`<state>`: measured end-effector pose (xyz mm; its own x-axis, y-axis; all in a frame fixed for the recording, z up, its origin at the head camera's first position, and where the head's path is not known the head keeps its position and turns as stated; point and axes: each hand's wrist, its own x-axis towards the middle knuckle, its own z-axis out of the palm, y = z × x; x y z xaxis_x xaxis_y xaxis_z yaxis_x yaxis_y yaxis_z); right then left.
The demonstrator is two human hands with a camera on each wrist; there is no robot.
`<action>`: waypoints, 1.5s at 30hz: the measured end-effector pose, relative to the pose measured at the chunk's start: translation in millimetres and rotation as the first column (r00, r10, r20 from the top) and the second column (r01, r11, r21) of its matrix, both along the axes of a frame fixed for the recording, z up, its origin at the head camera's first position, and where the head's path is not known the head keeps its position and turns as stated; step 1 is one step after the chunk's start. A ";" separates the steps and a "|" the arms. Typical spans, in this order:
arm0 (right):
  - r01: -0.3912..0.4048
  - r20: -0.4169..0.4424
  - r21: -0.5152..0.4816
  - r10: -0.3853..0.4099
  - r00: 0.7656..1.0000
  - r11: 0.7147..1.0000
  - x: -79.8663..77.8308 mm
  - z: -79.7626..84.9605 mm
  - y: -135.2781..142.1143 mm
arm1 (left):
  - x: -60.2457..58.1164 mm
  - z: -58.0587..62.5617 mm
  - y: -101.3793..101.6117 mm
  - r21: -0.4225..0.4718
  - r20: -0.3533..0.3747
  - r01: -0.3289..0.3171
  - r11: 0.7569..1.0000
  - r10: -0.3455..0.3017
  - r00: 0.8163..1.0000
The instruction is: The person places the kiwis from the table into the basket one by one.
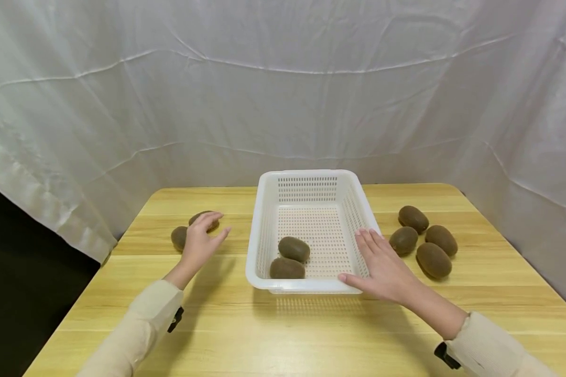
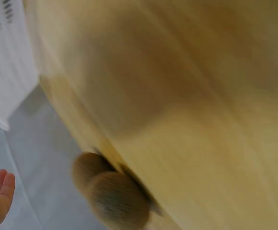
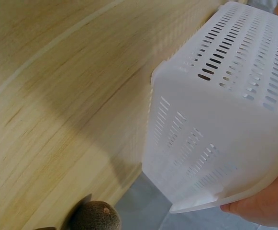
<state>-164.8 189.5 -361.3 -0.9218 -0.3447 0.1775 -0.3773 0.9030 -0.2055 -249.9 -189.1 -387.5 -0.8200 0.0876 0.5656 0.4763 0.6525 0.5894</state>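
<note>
Cropped sleeves [image 1: 139, 327]; hands [image 1: 200, 245] partly hide a kiwi [image 1: 196, 216] and basket rim [image 1: 306, 284].

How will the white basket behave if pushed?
The basket is probably light for its size, given its many perforations. Likely fairly stiff: it looks undistorted under the right hand. It sits broad and flat, so tipping seems unlikely, but the two kiwis inside could roll.

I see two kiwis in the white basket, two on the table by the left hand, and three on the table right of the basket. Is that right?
Not quite: the head view shows four kiwis on the table right of the white basket, not three. The rest stands.
</note>
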 end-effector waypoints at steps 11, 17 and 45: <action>-0.001 -0.005 0.007 0.001 1.000 1.000 0.8 1.5 -0.3 | 5.8 -18.1 -27.9 -0.025 0.067 -0.127 0.992 0.128 0.989; 0.001 0.002 0.002 -0.001 1.000 1.000 0.4 0.8 -0.4 | 11.5 -21.3 -34.2 -0.017 0.158 -0.172 0.985 0.173 0.972; 0.006 -0.018 0.002 -0.006 1.000 1.000 2.5 1.3 -1.1 | 1.7 -31.0 -35.8 0.019 0.517 -0.475 0.880 0.398 0.758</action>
